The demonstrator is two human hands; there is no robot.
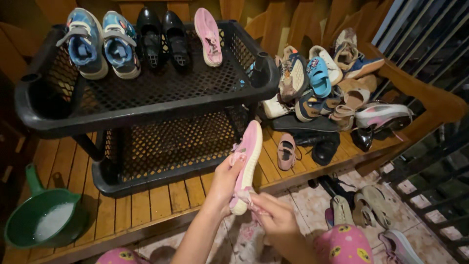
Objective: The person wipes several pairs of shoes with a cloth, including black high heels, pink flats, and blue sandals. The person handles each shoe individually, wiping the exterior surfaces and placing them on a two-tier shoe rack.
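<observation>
The left hand (225, 182) gripped a pink fabric slip-on shoe with a pale sole (246, 164), sole up, in front of the black plastic mesh shoe rack (146, 105). The right hand (274, 217) pinched its heel end. Judging by this, the shoe was being wiped; its matching pink shoe (208, 36) lay on the rack's top shelf, so placing beside it likely followed.

A black rack (146, 105) holds blue shoes (100, 44), black shoes (163, 39) and one pink shoe (208, 36). Beside it, a shoe pile (327, 93). A green pot (41, 220) sits left.
</observation>
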